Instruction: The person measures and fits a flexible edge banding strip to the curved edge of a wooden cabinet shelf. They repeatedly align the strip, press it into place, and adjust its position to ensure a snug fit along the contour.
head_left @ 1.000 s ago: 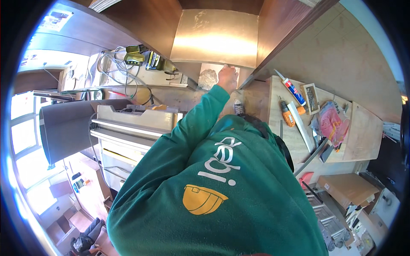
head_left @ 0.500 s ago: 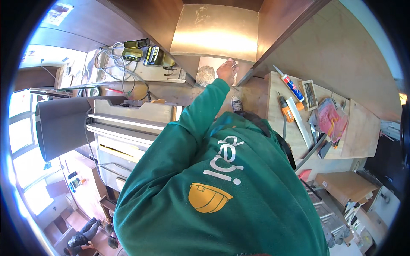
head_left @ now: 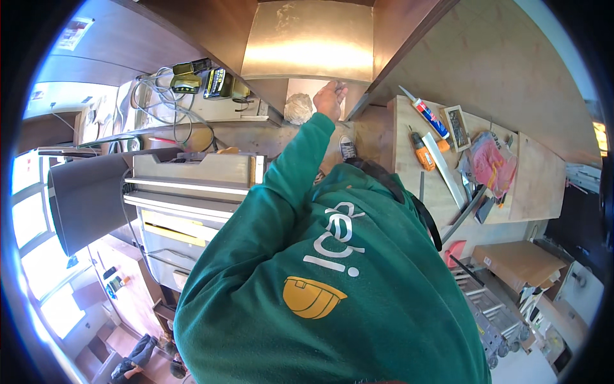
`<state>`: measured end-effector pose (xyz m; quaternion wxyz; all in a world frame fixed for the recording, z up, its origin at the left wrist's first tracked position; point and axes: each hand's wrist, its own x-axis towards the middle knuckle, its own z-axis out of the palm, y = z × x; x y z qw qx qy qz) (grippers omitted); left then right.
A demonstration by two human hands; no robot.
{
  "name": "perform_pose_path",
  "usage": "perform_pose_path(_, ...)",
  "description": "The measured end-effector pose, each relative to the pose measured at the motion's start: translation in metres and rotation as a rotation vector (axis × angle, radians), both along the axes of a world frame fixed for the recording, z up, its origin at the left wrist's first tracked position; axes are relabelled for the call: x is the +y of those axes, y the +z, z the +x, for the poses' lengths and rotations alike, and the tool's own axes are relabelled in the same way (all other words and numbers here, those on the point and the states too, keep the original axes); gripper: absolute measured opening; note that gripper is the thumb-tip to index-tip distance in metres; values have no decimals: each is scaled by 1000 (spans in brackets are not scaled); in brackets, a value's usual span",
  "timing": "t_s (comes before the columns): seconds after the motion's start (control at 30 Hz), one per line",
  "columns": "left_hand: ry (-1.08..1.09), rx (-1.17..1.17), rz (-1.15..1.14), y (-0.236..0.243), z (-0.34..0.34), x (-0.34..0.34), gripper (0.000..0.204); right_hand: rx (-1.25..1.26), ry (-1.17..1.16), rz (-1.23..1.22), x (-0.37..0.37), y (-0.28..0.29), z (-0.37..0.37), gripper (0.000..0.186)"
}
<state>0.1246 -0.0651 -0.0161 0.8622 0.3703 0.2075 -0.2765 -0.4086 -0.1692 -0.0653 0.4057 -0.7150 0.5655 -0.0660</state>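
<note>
My left arm, in a green sleeve, reaches up to the open front of a brown cabinet [head_left: 409, 32]. At its end my left hand [head_left: 327, 101] is closed, its fingers bunched together just below the front edge of a shiny metallic-looking panel [head_left: 308, 45]. What the fingers hold, if anything, is too small to make out. Beside the hand, on its left, a crumpled off-white cloth-like wad [head_left: 298, 109] lies against a pale surface [head_left: 310, 86]. My right hand is not in view.
On the right, a wooden worktop [head_left: 409, 128] carries a sealant tube [head_left: 432, 118], an orange drill [head_left: 422, 152], a white strip [head_left: 446, 176] and a pink bundle in plastic [head_left: 492, 163]. Coiled cable [head_left: 163, 96] lies at left, above a machine [head_left: 192, 173]. Another person [head_left: 137, 355] is at lower left.
The whole view has shifted slightly, so surroundings sit a little further left and higher. My left hand stays by the panel's edge, with its fingers slightly turned.
</note>
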Motion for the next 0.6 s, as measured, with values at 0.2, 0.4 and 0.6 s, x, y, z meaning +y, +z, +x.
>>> perform_pose_path(0.2,-26,41,-8,0,10,-3,25,6,-25,15,7,-1,-4,33)
perform_pose_path(0.4,3,-106,80,1,-6,-11,28,8,-52,23,12,-4,-7,33)
perform_pose_path(0.6,-76,-244,316,6,-4,-10,29,6,-88,32,18,-8,-12,34)
